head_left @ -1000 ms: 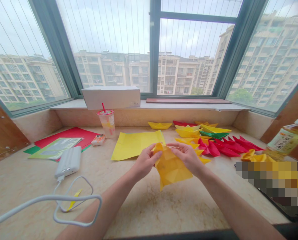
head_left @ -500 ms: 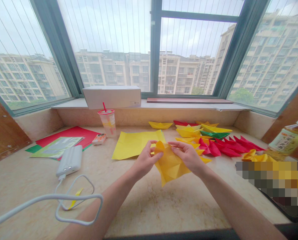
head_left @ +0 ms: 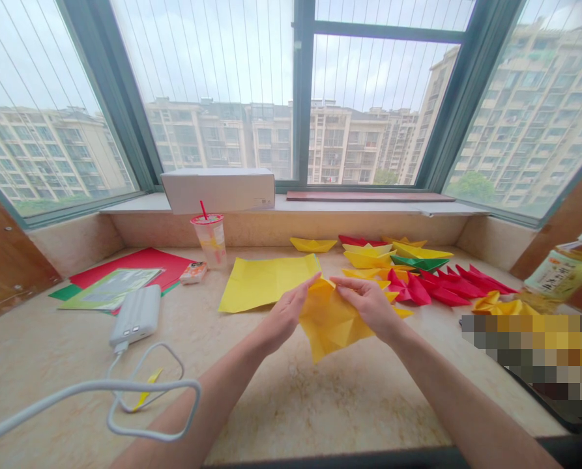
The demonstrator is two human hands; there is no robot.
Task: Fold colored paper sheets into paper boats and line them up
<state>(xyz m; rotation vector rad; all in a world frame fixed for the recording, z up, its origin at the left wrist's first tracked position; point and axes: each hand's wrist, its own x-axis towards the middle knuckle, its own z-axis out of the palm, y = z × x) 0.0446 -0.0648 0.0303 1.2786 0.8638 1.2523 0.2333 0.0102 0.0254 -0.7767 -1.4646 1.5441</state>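
A creased orange-yellow sheet of paper (head_left: pixel 332 326) is held up above the counter, with fold lines across it and one corner pointing down. My left hand (head_left: pixel 291 309) is closed on its left edge, thumb along the near side and the other fingers mostly behind the paper. At the upper right edge, my right hand (head_left: pixel 366 303) pinches the same sheet between thumb and fingers. Behind my left hand lies a flat yellow sheet (head_left: pixel 261 280). Folded yellow paper boats (head_left: pixel 369 257) stand just beyond my right hand.
Red folded paper pieces (head_left: pixel 447 286) and a green boat (head_left: pixel 420 264) sit to the right, near a bottle (head_left: pixel 562 273). Leftward are a lidded cup (head_left: pixel 210 241), a power bank (head_left: pixel 135 316) with a looped white cable (head_left: pixel 90 385), and red paper (head_left: pixel 148 260). A white box (head_left: pixel 217 191) rests on the sill.
The fingers of my left hand have straightened and shifted along the paper's left edge. The sheet's upper left corner no longer sticks up. My right hand stays almost in place.
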